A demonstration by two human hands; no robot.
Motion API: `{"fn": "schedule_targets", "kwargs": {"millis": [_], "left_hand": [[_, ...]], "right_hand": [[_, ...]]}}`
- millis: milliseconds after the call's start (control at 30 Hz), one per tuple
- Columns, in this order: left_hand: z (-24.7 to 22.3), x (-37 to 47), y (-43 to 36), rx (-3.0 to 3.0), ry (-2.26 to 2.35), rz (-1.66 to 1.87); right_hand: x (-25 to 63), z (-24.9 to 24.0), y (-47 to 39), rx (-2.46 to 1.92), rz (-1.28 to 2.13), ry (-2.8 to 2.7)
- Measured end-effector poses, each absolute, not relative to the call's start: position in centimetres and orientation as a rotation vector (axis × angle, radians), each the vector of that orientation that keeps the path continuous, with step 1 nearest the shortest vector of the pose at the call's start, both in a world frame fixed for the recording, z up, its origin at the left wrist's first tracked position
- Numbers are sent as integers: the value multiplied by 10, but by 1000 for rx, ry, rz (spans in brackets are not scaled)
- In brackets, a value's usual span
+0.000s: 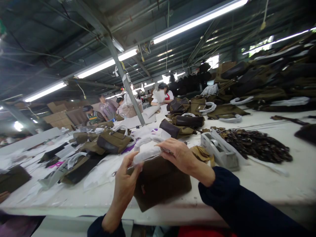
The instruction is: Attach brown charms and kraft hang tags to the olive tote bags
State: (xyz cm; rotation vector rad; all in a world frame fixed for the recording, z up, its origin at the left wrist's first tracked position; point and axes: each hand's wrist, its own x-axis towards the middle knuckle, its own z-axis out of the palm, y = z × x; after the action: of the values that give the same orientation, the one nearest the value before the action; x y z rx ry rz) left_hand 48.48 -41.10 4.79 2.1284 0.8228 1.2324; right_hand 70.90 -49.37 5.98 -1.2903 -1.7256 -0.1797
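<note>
A: Nearest stuff first. Hands?
B: Left hand point(125, 181) pinches the near left end of the white wrapping point(148, 154), thumb and fingers closed on it. Right hand point(181, 155) has its fingers closed on the right end.
A: And the bag?
B: Dark brown bag point(163, 184), right under both hands, tilted, at the near edge of the white table point(266, 184). Wrapping sits along its top.
A: Just beyond?
B: Right of the bag: tan pieces point(201, 153), then a grey tape dispenser point(219, 151), then a heap of dark straps point(264, 144). Left: olive and brown bags point(113, 141), some handles wrapped white, loose white sheets point(101, 174) among them.
A: Farther?
B: More olive bags point(229, 112) across the table, a big pile point(271, 72) far right. Slanted metal post point(125, 82) mid-view.
A: People?
B: One in white and red point(169, 95) at the far end, others point(95, 115) far left, by cardboard boxes point(59, 117). Tube lights point(202, 21) overhead. Faraway small stuff too blurry to tell.
</note>
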Motion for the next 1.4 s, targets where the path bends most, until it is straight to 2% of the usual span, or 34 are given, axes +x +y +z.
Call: {"fn": "schedule_targets", "kwargs": {"millis": [133, 300, 433, 600, 800, 1033, 1167, 1400], "left_hand": [[59, 485, -405, 2177, 768, 1098], [86, 481, -391, 1971, 561, 575], [86, 475, -374, 1796, 449, 379], [69, 455, -351, 1702, 336, 253], [59, 453, -357, 1641, 250, 396], [76, 475, -380, 1764, 318, 354], [76, 478, -376, 1790, 341, 310], [42, 466, -364, 1728, 497, 326]], "right_hand": [[715, 64, -493, -1314, -49, -1826], [732, 65, -483, -1142, 636, -1621], [745, 66, -482, -1050, 1006, -1586], [756, 61, -486, -1083, 1005, -1678], [758, 51, -485, -1199, 918, -1676], [720, 100, -498, -1130, 597, -1960], [718, 106, -489, -1168, 646, -1967], [759, 87, -488, -1280, 818, -1803]]}}
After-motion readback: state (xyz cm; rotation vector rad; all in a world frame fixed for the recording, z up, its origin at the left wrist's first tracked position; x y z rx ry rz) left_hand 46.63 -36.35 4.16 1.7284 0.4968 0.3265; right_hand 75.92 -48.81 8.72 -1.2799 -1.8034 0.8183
